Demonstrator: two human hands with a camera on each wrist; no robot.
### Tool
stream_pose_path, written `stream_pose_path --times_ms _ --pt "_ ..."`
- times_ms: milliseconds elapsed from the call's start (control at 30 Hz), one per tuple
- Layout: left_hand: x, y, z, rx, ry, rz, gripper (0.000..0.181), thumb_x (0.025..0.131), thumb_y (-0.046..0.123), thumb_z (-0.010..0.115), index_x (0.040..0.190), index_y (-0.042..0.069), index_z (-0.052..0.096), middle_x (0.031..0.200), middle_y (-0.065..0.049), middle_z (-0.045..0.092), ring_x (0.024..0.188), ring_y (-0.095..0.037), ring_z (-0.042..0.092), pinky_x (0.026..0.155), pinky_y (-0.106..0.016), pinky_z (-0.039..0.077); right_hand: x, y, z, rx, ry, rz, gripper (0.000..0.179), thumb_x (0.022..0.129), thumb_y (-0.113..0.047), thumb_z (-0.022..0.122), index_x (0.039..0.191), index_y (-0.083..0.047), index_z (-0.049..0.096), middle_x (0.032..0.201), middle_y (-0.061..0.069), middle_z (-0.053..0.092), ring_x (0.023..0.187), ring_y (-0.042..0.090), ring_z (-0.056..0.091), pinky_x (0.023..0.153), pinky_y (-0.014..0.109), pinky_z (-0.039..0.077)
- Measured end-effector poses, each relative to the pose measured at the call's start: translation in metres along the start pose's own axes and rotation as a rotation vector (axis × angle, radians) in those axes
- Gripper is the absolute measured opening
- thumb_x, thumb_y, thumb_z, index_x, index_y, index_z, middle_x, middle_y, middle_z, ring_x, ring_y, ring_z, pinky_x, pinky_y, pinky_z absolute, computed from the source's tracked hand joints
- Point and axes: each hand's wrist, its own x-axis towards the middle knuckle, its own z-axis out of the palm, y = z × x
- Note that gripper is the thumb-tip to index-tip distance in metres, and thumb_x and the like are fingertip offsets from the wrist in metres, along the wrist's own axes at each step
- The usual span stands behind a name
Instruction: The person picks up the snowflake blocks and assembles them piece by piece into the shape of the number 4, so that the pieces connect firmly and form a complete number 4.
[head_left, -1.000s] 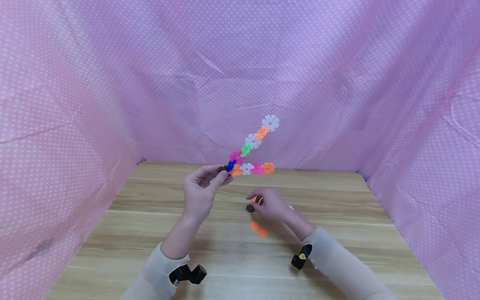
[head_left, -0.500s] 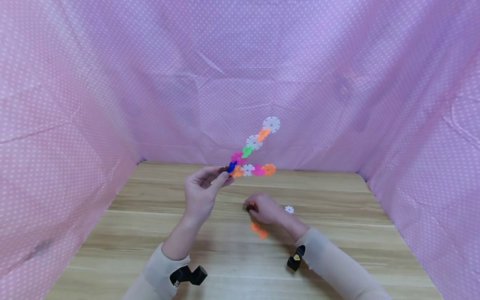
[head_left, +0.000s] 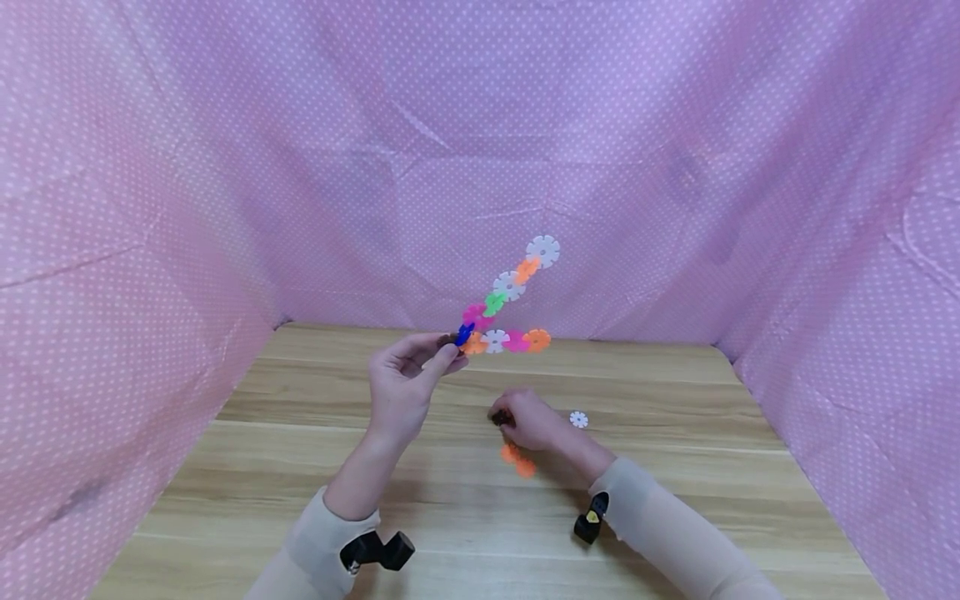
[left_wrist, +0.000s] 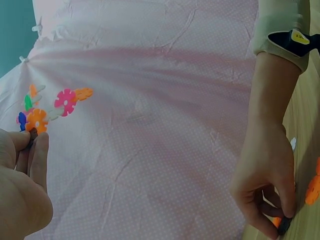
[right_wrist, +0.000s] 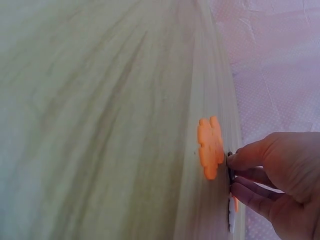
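At right hand [head_left: 531, 417], dark disc [head_left: 500, 418] partly hidden.

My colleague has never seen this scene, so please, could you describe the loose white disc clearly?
On the wooden table, find the right hand. Just right of it in the head view lies the notched white disc. The nearby loose pieces are orange; the other white discs sit in the chain held up by the left hand.

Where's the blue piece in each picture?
Head: the blue piece is near the middle, by the left hand.
Left wrist: far left, about halfway down, just above that hand's fingertips.
Right wrist: not in it.
Shared landmark: the right hand, in all three.
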Motion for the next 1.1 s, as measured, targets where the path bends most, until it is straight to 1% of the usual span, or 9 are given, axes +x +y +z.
stream_pose_path --times_ms 233,400,567,667,733,800,867,1000,1100 --pt "0.001 0.000 -0.002 0.001 -0.002 -0.003 0.043 0.091 -0.023 0.064 0.096 0.015 0.081 0.098 0.000 0.083 0.084 -0.012 0.080 0.079 -0.033 0.071 0.001 -0.001 0.000 0.005 -0.009 0.033 0.028 0.094 0.007 0.066 0.116 -0.005 0.078 0.112 0.008 0.078 0.099 0.015 0.070 0.088 0.034 0.067" --pt "0.002 0.001 -0.002 -0.006 0.002 -0.008 0.043 0.091 -0.023 0.063 0.096 0.016 0.081 0.098 0.000 0.083 0.083 -0.012 0.080 0.079 -0.033 0.071 -0.001 -0.002 -0.002 0.007 -0.006 0.078 0.024 0.096 0.001 0.070 0.117 -0.007 0.078 0.113 0.007 0.074 0.101 0.015 0.069 0.090 0.035 0.067" --pt "0.003 0.001 -0.002 -0.004 0.004 -0.021 0.043 0.092 -0.023 0.063 0.096 0.016 0.081 0.098 0.000 0.083 0.082 -0.012 0.080 0.079 -0.033 0.071 -0.002 -0.001 -0.003 0.033 0.007 0.108 0.020 0.095 -0.001 0.073 0.113 -0.008 0.079 0.108 0.002 0.069 0.093 0.011 0.063 0.084 0.029 0.063" --pt "0.003 0.001 -0.002 -0.002 0.001 -0.024 0.043 0.092 -0.023 0.063 0.096 0.016 0.081 0.098 0.000 0.083 0.083 -0.012 0.080 0.079 -0.033 0.071 -0.003 0.000 -0.003 0.036 0.015 0.104 0.017 0.094 -0.001 0.073 0.108 -0.009 0.079 0.104 0.000 0.070 0.089 0.009 0.062 0.080 0.026 0.061" --pt "0.003 0.000 -0.002 -0.008 -0.004 -0.020 0.042 0.092 -0.023 0.064 0.097 0.015 0.081 0.098 0.000 0.083 0.084 -0.012 0.081 0.079 -0.033 0.071 -0.004 0.001 -0.003 0.040 0.023 0.084 0.016 0.094 0.000 0.073 0.105 -0.010 0.079 0.100 0.000 0.071 0.087 0.010 0.061 0.077 0.026 0.060" --pt "0.003 0.000 -0.002 -0.015 -0.008 -0.011 0.043 0.092 -0.023 0.063 0.097 0.015 0.081 0.098 0.000 0.083 0.084 -0.012 0.081 0.079 -0.033 0.071 -0.005 0.002 -0.004 0.049 0.031 0.067 0.016 0.094 0.000 0.072 0.104 -0.010 0.079 0.098 0.000 0.073 0.086 0.009 0.062 0.075 0.025 0.060" --pt "0.003 0.000 -0.002 -0.024 -0.013 -0.005 0.043 0.091 -0.024 0.063 0.098 0.015 0.081 0.098 0.000 0.083 0.085 -0.012 0.081 0.078 -0.032 0.071 -0.006 0.002 -0.006 0.071 0.039 0.069 0.016 0.095 0.000 0.071 0.105 -0.009 0.079 0.098 0.000 0.074 0.085 0.009 0.062 0.074 0.024 0.060" --pt "0.003 0.001 -0.002 -0.035 -0.018 0.001 0.044 0.091 -0.025 0.062 0.098 0.015 0.081 0.098 0.000 0.083 0.086 -0.012 0.081 0.079 -0.032 0.071 -0.008 0.001 -0.013 0.082 0.069 0.092 0.015 0.097 -0.002 0.071 0.109 -0.007 0.078 0.099 0.001 0.076 0.087 0.008 0.066 0.077 0.022 0.061" --pt "0.003 0.002 -0.002 -0.039 -0.022 0.002 0.045 0.091 -0.025 0.062 0.098 0.015 0.081 0.098 0.000 0.083 0.087 -0.012 0.081 0.079 -0.033 0.071 -0.009 0.000 -0.019 0.061 0.105 0.078 0.013 0.096 -0.002 0.073 0.108 -0.005 0.078 0.097 0.003 0.077 0.087 0.009 0.068 0.077 0.022 0.062"
